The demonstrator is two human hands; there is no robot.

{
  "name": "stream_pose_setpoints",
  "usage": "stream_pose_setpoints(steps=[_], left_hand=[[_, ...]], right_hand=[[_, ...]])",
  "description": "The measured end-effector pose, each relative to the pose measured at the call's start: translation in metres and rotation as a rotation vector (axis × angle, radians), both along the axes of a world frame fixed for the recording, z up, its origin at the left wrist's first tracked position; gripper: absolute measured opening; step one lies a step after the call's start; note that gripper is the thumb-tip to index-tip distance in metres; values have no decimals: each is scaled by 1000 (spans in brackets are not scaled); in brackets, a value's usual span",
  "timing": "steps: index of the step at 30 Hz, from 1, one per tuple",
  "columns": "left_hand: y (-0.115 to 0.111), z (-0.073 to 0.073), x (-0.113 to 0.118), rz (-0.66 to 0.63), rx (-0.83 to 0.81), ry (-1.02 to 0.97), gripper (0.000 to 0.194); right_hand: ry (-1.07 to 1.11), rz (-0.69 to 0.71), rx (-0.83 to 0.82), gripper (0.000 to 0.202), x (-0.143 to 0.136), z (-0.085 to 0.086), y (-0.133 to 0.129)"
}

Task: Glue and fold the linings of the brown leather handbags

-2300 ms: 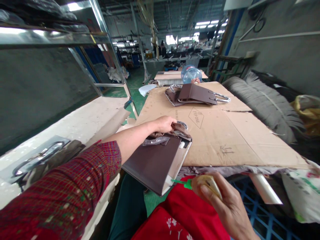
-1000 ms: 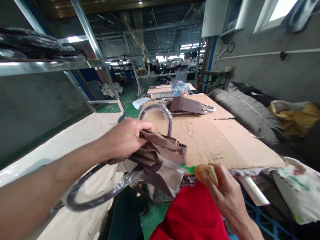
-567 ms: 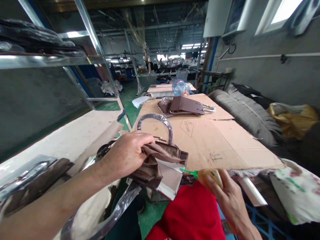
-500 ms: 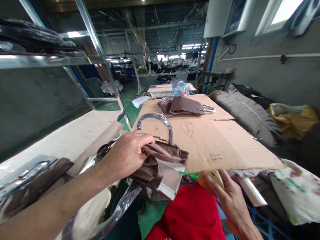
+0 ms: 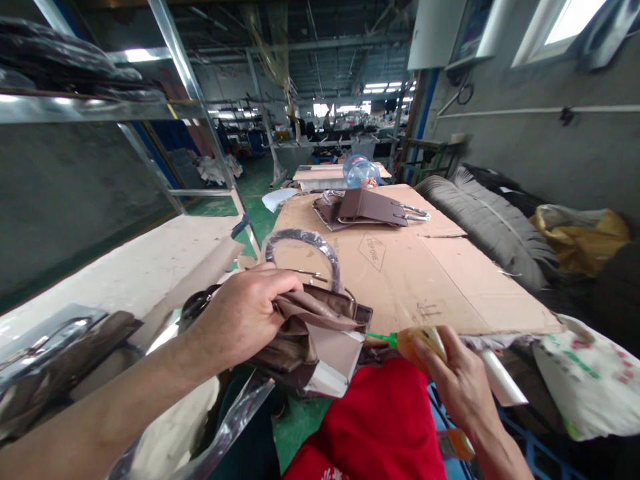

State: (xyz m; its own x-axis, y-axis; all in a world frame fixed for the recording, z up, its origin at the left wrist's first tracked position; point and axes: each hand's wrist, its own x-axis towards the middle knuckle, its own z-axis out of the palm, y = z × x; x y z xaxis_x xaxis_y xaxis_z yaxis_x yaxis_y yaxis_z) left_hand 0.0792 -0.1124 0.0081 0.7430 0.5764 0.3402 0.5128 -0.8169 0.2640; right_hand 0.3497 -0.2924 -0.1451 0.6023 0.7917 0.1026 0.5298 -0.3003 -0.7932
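A brown handbag [image 5: 295, 360] lies open before me at the near edge of the cardboard-covered table, its lining pulled back and a pale inner panel showing. My left hand [image 5: 250, 310] is closed on the bunched lining at its opening. One plastic-wrapped handle [image 5: 305, 240] arches up behind the bag; the other hangs down at lower left. In my right hand [image 5: 453, 373] is a yellowish glue bottle [image 5: 420, 347] with a thin green nozzle [image 5: 383, 338]. The nozzle points left, its tip close to the bag's right edge; whether they touch I cannot tell.
Another brown handbag [image 5: 373, 208] lies farther back on the cardboard [image 5: 450, 287], with a blue water jug [image 5: 360, 172] behind it. A metal rack [image 5: 220, 153] and a pale bench [image 5: 170, 250] stand left. Grey bundles [image 5: 490, 223] and a white sack [image 5: 595, 380] are at right.
The bag and my left hand have shifted slightly left. The nozzle tip has moved up and a little right, from over the pale panel to the bag's right edge.
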Motion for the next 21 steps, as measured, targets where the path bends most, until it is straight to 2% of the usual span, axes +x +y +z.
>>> stream_pose_setpoints(steps=[3,7,15,19,21], left_hand=[[-1,0,-1,-7,1,-7,37],[-3,0,-3,-9,-19,-18,36],[-1,-4,-9,-43,18,-50,35],[-1,-3,-11,-39,1,-37,36],[-2,-2,-11,-38,2,-36,36]], right_hand=[[39,40,-16,53,1,1,1],[20,-7,6,51,1,3,2],[47,117,51,43,-4,1,-2],[-14,34,90,43,-3,-1,-1],[-5,58,86,43,-2,-1,-1]])
